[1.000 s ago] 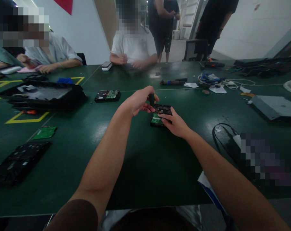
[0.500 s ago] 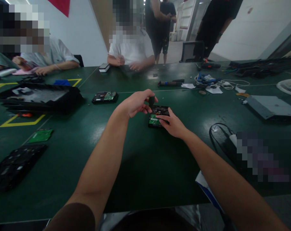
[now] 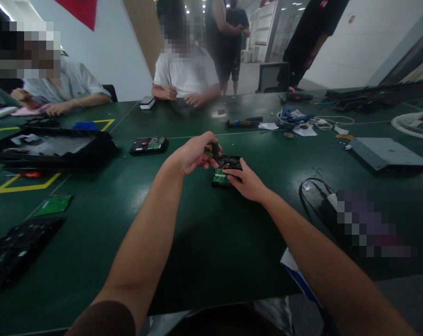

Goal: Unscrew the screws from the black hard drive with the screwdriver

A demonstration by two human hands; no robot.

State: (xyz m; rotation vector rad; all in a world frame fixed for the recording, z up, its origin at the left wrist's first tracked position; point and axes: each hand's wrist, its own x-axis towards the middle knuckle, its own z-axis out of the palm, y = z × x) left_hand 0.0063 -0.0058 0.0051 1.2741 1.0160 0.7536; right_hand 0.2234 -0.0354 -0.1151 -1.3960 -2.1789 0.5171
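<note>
Beneath fingers (image 3: pixel 232 172): rectangular black drive (image 3: pixel 228 163)

The device (image 3: pixel 232 160) is black, its board (image 3: pixel 219 177) green.

I see a passage for a hand over the tabletop (image 3: pixel 200 247) on the wearer's side of the hard drive (image 3: pixel 218 177), between the forearms (image 3: pixel 151 219). The left hand (image 3: pixel 199 154) blocks its far-left corner, the right hand (image 3: pixel 248 181) its right edge.

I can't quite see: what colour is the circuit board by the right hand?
The circuit board is green; head view.
</note>
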